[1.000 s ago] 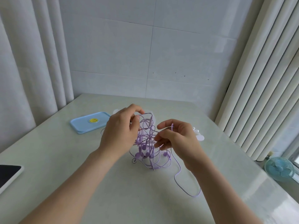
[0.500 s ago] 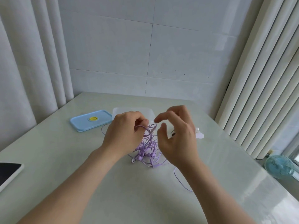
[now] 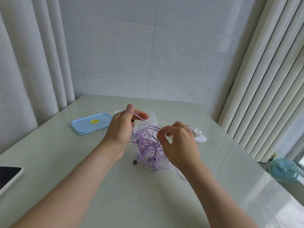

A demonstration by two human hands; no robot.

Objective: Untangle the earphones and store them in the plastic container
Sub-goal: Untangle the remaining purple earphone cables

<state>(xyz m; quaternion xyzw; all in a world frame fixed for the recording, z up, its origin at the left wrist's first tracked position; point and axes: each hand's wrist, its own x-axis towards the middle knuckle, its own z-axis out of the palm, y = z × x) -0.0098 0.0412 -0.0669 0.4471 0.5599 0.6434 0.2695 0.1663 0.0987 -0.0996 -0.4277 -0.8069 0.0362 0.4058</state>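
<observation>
A strand of the earphones (image 3: 148,145) is hooked over a raised finger of the left hand (image 3: 122,129) and pinched between thumb and forefinger of the right hand (image 3: 179,143). The tangle rests just in front of the plastic container (image 3: 153,118), mostly hidden behind the left hand. Both forearms reach forward, wrists lifted

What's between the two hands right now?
Head view: the tangled purple earphone cables, one strand stretched straight from the left hand, over its forefinger, to the right hand, which pinches it.
</observation>
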